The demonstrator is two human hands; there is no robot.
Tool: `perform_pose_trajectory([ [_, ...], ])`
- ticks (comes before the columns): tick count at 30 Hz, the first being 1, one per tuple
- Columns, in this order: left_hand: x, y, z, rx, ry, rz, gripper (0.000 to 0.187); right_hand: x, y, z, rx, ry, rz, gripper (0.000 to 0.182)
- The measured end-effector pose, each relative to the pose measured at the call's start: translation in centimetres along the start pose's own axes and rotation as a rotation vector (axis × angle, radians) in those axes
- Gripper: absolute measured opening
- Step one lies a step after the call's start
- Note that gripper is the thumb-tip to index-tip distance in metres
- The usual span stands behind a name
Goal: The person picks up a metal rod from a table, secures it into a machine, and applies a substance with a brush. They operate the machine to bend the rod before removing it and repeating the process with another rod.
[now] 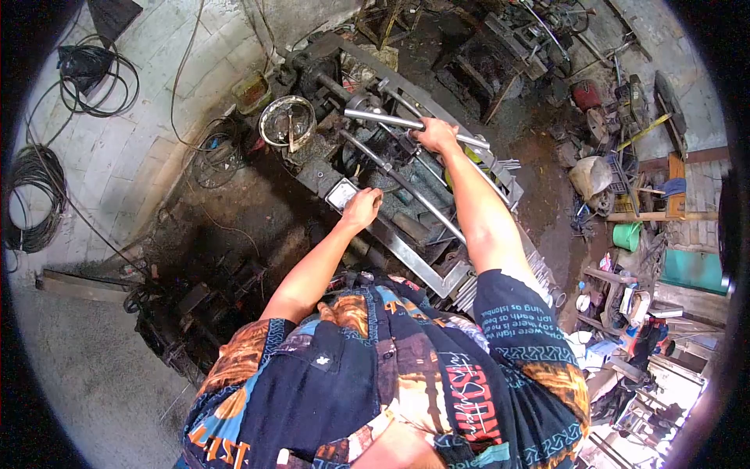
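My right hand [437,134] is wrapped round a shiny metal rod [383,118], which lies slantwise above the machine [406,176]. My left hand [362,208] is at the near left side of the machine, beside a small pale rectangular plate [341,193]; its fingers are curled, and what they hold, if anything, is hidden. Between the hands a second long bright bar [426,205] runs along the machine. A metal frame edge [410,256] passes in front of my left forearm.
A round pan [287,123] stands left of the machine's far end. Metal rods [466,298] are bundled near my body. Coiled cables [35,199] hang on the left wall. A green bucket [626,236] and a cluttered shelf [609,275] are at right.
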State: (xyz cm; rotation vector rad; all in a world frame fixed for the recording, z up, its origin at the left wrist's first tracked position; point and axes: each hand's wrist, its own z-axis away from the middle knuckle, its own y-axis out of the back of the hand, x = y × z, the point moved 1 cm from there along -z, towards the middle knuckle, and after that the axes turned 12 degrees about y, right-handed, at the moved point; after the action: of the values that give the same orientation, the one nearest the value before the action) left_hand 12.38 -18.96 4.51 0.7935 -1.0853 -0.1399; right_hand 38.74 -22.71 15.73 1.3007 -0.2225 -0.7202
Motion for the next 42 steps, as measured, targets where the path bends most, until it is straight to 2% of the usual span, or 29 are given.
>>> perform_pose_trajectory([
  [16,0.4,0.2,0.5,0.088,-0.05,0.045,0.016,-0.1,0.4,-0.5,0.018,0.009,0.044,0.051],
  [34,0.3,0.1,0.5,0.097,-0.083,0.07,0.014,-0.5,0.5,0.5,0.047,0.004,0.029,0.049],
  [38,0.5,0.2,0.8,0.113,-0.086,0.098,0.015,-0.8,0.8,0.4,0.054,0.027,0.031,0.053],
  [42,0.7,0.4,0.9,0.115,-0.054,0.085,0.015,-0.7,0.5,0.4,0.066,0.016,0.044,0.048],
])
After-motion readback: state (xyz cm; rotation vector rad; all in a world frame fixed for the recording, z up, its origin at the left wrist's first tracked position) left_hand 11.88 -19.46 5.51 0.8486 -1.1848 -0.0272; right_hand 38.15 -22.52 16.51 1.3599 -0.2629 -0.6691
